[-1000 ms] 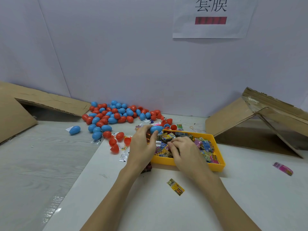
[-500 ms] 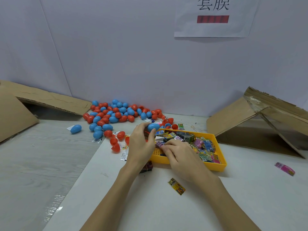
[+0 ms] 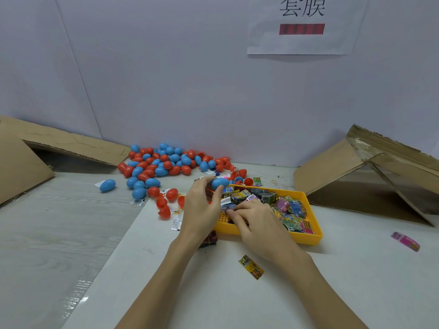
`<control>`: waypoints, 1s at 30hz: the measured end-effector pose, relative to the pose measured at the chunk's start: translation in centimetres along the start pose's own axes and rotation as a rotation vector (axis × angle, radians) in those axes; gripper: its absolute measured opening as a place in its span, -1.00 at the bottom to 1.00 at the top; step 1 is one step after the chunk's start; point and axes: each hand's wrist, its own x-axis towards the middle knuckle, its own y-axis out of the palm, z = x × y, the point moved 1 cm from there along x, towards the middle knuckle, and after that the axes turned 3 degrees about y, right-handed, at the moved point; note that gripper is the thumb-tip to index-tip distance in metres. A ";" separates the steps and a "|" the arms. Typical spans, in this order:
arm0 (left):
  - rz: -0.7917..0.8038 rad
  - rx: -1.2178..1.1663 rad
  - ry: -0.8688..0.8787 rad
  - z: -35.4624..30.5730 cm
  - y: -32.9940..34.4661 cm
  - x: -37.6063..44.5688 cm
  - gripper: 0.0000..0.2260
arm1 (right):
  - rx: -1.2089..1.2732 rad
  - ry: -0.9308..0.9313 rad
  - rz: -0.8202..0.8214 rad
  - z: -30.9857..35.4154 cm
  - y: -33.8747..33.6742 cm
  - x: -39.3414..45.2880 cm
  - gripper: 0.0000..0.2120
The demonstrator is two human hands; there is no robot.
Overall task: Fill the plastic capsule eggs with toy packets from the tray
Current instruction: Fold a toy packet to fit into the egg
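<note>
the left hand (image 3: 202,207) has its grip round a blue egg (image 3: 219,183) at the yellow tray (image 3: 308,238)'s far-left corner. the right hand (image 3: 256,222) pinches among the packets (image 3: 292,210); better to lift one cleanly, then open the egg.

One yellow tray (image 3: 306,238), two hands, two cardboard boxes, dozens of eggs (image 3: 164,162).

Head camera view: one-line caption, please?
Left hand holds a blue egg; right hand picks packets from the yellow tray.
</note>
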 end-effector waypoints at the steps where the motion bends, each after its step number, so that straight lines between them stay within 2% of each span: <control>1: 0.002 0.000 0.001 0.0 0.0 0.0 -0.74 | 0.013 -0.007 -0.014 0.0 0.0 0.0 -0.57; 7: 0.002 -0.010 0.014 -0.1 -0.2 0.0 -0.77 | 0.163 0.043 -0.218 -0.1 -0.7 0.1 -0.89; 15: 0.010 -0.014 0.021 -0.2 -0.2 0.0 -0.77 | 0.364 0.236 -0.273 -0.2 -1.0 0.0 -0.59; 21: 0.014 -0.021 0.026 -0.4 -0.3 -0.1 -0.76 | 0.420 0.264 -0.292 -0.2 -1.0 -0.1 -0.91; 26: 0.014 -0.034 0.036 -0.7 -0.5 -0.1 -0.74 | 0.434 0.286 -0.305 -0.1 -1.0 -0.1 -0.93; 30: 0.031 -0.096 0.020 -1.0 -0.6 -0.2 -0.72 | 0.575 0.350 -0.374 -0.2 -1.2 0.0 -0.86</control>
